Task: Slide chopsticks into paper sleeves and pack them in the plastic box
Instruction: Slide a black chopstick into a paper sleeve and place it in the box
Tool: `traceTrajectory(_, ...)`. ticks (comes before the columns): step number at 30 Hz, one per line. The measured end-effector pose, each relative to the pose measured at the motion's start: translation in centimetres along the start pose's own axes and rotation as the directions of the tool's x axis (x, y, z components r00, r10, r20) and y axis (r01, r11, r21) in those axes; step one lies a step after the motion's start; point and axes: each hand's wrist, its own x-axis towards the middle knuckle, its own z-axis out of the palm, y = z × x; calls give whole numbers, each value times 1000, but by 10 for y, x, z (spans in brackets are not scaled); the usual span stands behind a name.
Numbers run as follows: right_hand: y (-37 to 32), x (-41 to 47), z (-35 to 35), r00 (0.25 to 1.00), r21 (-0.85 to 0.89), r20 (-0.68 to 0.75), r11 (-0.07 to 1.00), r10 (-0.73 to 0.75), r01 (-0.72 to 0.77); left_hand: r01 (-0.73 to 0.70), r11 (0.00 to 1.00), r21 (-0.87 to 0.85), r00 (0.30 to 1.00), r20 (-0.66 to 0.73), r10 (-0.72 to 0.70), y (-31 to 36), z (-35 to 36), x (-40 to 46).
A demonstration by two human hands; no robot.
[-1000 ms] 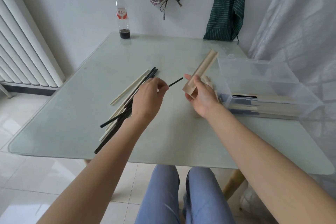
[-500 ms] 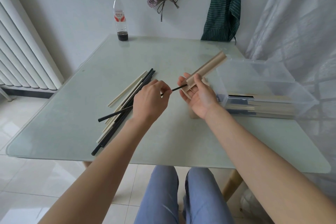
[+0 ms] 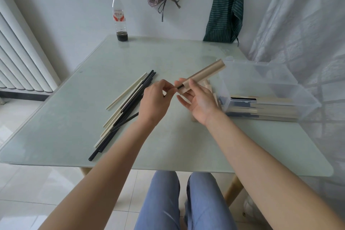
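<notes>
1. Your left hand (image 3: 155, 99) is pinching a black chopstick (image 3: 179, 86) between thumb and curled fingers, and its tip is sitting right at the mouth of the paper sleeve (image 3: 200, 78).
2. Your right hand (image 3: 198, 97) is holding that sleeve near its lower end – thumb on top, the other fingers loosely spread beneath – and the sleeve is angling up and away toward the plastic box (image 3: 268, 89).
3. The rear part of the chopstick is showing again below your left wrist, above the loose pile.
4. Loose chopsticks (image 3: 127, 106) – black ones and pale ones mixed – are lying in a slanted bundle on the glass tabletop (image 3: 74, 117), left of your hands.
5. The clear box is sitting on the tabletop at your right, holding several sleeved chopsticks (image 3: 270, 107) stacked flat in its bottom.
6. A few more sleeves (image 3: 208, 86) are lying behind your right hand, just beside the box.
7. A bottle (image 3: 119, 17) with a little dark liquid is standing at the far edge.
</notes>
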Motion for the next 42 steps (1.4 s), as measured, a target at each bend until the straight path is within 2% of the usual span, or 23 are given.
traceTrajectory(3, 0, 1, 4, 1000, -26, -10, 999, -28, 28, -20, 999, -50, 999, 30, 21, 3, 0, 3)
traceTrajectory(7, -11, 5, -1, 992, 55, -103, 995, -73, 79, -4, 999, -44, 993, 120, 10, -5, -6, 5)
traceTrajectory(11, -9, 4, 0, 990, 62, -118, 994, -78, 85, -7, 1000, -19, 997, 81, 9, -7, -7, 4)
traceTrajectory(15, -1, 1, 7, 995, -24, -89, 998, -55, 53, -15, 999, -37, 995, 98, 19, -1, -4, 4)
traceTrajectory(21, -8, 1, 9, 987, 25, -125, 995, -97, 101, -43, 998, 43, 998, 43, 41, -6, -12, 4)
traceTrajectory(27, 9, -1, 21, 998, -57, -57, 998, -37, 34, -29, 1000, 8, 999, 25, 29, -5, -11, 1)
traceTrajectory(32, 4, 5, 17, 989, 1, -142, 999, -44, 45, 10, 999, 40, 999, 43, -12, -20, -19, -2)
traceTrajectory(39, 15, 4, 29, 992, -49, -129, 999, -18, 12, 26, 999, -32, 998, 52, -24, -22, -24, -1)
traceTrajectory(42, 13, 7, 30, 983, -57, -181, 998, -33, 24, 90, 995, 42, 996, -8, -90, -32, -27, 2)
